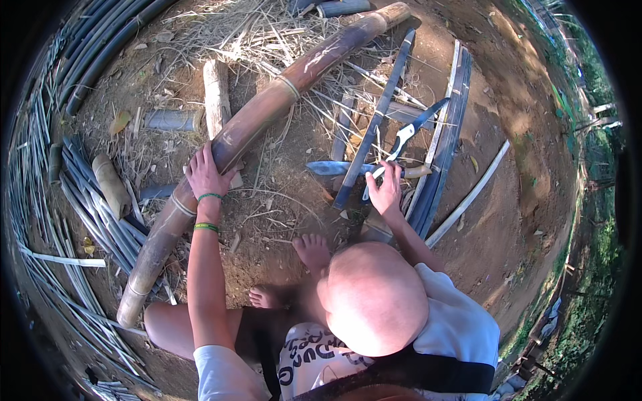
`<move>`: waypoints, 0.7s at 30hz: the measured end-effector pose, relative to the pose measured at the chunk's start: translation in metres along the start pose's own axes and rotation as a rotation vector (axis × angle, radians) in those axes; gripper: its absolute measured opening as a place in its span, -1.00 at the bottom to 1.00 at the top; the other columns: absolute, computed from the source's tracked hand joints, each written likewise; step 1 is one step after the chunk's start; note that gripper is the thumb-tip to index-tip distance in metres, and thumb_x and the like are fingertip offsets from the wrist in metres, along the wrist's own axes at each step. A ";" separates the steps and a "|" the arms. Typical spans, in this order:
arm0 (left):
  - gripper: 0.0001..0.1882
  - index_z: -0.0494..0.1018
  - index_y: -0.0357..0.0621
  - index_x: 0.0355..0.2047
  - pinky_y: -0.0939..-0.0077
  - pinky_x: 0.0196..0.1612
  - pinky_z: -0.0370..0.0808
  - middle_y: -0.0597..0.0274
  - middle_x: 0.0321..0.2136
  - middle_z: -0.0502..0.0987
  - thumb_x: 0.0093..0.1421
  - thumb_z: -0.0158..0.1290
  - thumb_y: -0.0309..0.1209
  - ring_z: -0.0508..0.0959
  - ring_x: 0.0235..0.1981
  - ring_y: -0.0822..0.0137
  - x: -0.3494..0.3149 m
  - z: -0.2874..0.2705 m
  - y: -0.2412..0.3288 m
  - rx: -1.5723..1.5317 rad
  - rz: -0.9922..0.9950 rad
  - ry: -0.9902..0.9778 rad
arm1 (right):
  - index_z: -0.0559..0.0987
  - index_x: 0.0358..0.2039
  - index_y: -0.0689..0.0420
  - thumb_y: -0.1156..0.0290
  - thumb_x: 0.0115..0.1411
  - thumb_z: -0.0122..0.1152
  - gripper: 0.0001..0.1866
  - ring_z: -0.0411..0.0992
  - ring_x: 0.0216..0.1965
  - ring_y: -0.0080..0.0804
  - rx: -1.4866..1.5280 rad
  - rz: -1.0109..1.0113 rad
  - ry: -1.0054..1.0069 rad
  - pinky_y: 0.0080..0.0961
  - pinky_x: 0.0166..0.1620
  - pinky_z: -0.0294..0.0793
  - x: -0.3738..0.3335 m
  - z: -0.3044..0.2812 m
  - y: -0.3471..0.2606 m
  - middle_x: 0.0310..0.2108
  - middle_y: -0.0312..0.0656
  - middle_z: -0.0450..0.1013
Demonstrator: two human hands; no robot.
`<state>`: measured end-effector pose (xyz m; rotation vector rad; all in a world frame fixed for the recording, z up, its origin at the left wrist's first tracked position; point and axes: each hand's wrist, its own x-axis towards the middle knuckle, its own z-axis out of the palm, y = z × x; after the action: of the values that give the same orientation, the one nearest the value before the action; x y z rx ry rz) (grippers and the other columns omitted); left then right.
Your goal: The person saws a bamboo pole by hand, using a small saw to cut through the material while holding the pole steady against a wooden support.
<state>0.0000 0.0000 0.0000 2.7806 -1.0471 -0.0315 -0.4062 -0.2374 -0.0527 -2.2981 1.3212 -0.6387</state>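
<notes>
Head view: left hand (208, 175) is lying spread on bamboo (257, 121), left-of-centre, apparently steadying it; right hand (386, 195) is touching saw (404, 136), right-of-centre, closure unclear; lifting is seemingly requiring firm grip.

Downward head-worn fisheye view, seemingly close

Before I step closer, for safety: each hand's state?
Left hand: open, resting on the thick brown bamboo pole.
Right hand: at the white-handled, dark-bladed tool; grip cannot be told.
</notes>
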 end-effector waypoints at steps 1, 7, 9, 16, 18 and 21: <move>0.16 0.15 0.06 0.47 -0.05 0.41 0.27 0.10 0.28 0.42 -0.08 0.53 -0.02 0.40 0.34 0.01 0.001 -0.001 -0.001 -0.003 -0.002 -0.005 | 0.37 0.30 0.23 0.17 0.29 0.42 -0.31 0.30 0.31 0.23 -0.014 0.109 0.065 0.02 0.35 0.33 0.002 0.007 0.002 0.24 0.19 0.31; 0.19 0.14 0.09 0.47 -0.07 0.39 0.30 0.09 0.26 0.43 -0.12 0.55 -0.06 0.42 0.32 0.00 -0.002 -0.004 0.003 0.024 -0.015 -0.061 | 0.21 0.43 0.26 0.07 0.23 0.43 -0.08 0.35 0.26 0.33 -0.086 0.493 0.068 0.03 0.31 0.39 0.064 0.024 0.043 0.25 0.32 0.29; 0.20 0.13 0.10 0.46 -0.07 0.37 0.32 0.09 0.25 0.43 -0.14 0.55 -0.07 0.43 0.31 0.00 -0.003 -0.005 0.003 0.041 -0.015 -0.083 | 0.21 0.40 0.30 0.10 0.23 0.44 -0.09 0.40 0.22 0.29 -0.165 0.550 0.125 0.03 0.27 0.45 0.077 0.029 0.053 0.22 0.29 0.29; 0.17 0.16 0.10 0.44 -0.04 0.29 0.41 0.10 0.21 0.44 -0.16 0.55 -0.10 0.48 0.24 0.00 -0.009 -0.001 0.011 0.037 0.029 -0.025 | 0.44 0.19 0.27 0.17 0.20 0.44 -0.34 0.50 0.17 0.25 -0.125 0.592 0.064 -0.03 0.23 0.49 0.102 0.033 0.098 0.10 0.26 0.53; 0.19 0.16 0.10 0.44 -0.05 0.31 0.40 0.09 0.21 0.45 -0.17 0.56 -0.07 0.47 0.25 0.00 -0.011 -0.004 0.007 0.043 0.010 -0.055 | 0.51 0.07 0.29 0.24 0.21 0.39 -0.48 0.57 0.04 0.21 0.047 0.660 0.135 -0.03 0.14 0.51 0.100 0.041 0.079 -0.06 0.20 0.62; 0.23 0.14 0.09 0.46 -0.05 0.33 0.39 0.08 0.21 0.45 -0.17 0.56 -0.01 0.46 0.27 -0.01 -0.004 -0.017 0.003 0.049 0.002 -0.112 | 0.50 0.10 0.35 0.35 0.26 0.25 -0.54 0.60 -0.09 -0.01 0.553 0.955 0.227 -0.13 -0.05 0.56 0.094 0.044 0.075 -0.12 0.08 0.63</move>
<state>-0.0036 0.0029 0.0167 2.8506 -1.0907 -0.1650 -0.3910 -0.3490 -0.1128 -1.0021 1.8266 -0.7780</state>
